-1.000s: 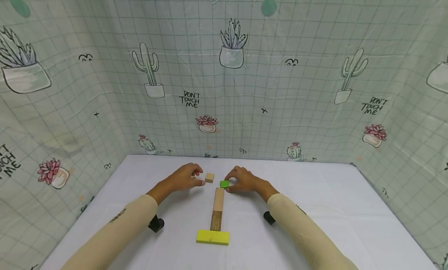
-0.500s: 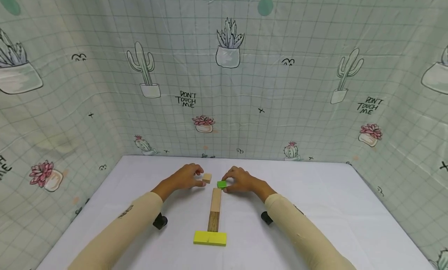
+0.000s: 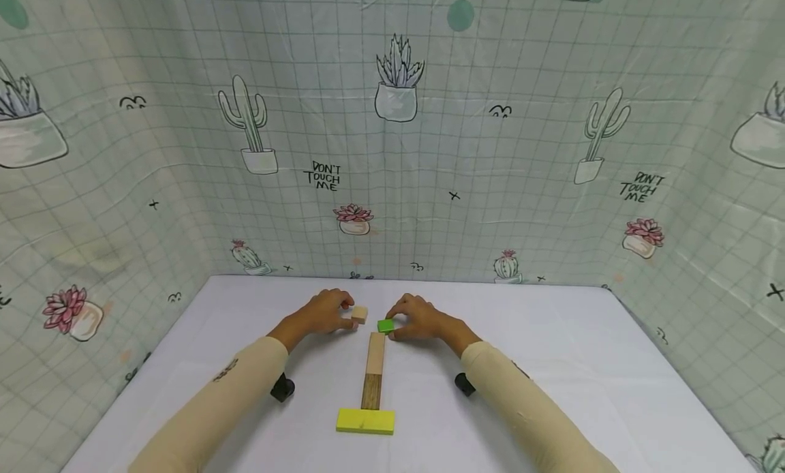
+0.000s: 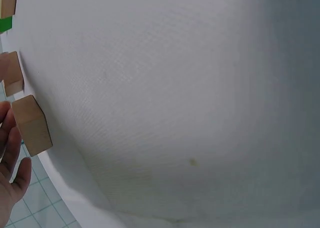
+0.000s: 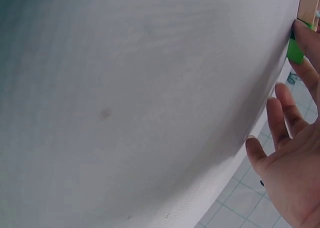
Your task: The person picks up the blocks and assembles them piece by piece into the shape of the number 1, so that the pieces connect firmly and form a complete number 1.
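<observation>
In the head view my left hand (image 3: pixel 324 311) reaches around a small pale wooden block (image 3: pixel 360 314), thumb and index finger on either side. In the left wrist view the thumb overlaps this block (image 4: pixel 13 75), while the index fingertip looks slightly apart from it. A second wooden block (image 4: pixel 32 125) stands by the other fingers, hidden in the head view. My right hand (image 3: pixel 420 317) pinches a green block (image 3: pixel 385 326) at the far end of a pale wooden plank (image 3: pixel 375 354). A darker wooden block (image 3: pixel 371 391) and a crosswise yellow plank (image 3: pixel 365 421) continue the row towards me.
A white cloth covers the table (image 3: pixel 527 350). Patterned fabric (image 3: pixel 429 153) hangs behind it and at both sides. Black wrist cameras hang under the left forearm (image 3: pixel 208 408) and right forearm (image 3: pixel 527 405).
My left hand has moved closer, its thumb and index finger now beside the pale wooden block. The right hand stays at the green block. The whole head view has shifted slightly.
</observation>
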Demonstrator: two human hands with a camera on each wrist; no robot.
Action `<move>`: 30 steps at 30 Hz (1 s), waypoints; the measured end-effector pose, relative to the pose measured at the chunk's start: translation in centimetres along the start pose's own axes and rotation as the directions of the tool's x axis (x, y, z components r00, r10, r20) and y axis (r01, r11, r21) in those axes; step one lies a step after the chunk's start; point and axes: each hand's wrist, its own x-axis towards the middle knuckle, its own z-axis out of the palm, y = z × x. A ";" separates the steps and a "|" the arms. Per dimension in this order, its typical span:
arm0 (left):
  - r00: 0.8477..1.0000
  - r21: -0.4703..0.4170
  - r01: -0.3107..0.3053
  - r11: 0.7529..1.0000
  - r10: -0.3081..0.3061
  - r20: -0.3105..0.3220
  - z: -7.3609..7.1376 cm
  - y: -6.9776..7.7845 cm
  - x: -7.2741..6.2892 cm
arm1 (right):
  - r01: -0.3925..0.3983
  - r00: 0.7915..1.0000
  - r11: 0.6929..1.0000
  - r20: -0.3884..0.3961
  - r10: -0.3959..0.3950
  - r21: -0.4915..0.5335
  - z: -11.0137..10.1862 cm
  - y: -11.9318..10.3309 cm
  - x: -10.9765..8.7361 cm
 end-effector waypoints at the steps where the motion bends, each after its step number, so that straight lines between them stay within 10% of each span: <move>1: 1.000 0.003 0.002 1.000 -0.002 0.002 0.0 0.0 0.0 | 0.000 1.000 1.000 0.001 0.000 -0.002 0.0 0.0 0.0; 30: 0.996 -0.006 0.001 1.000 -0.001 0.085 0.0 0.1 1.3 | 0.020 1.000 1.000 -0.007 -0.020 -0.006 0.1 0.1 0.1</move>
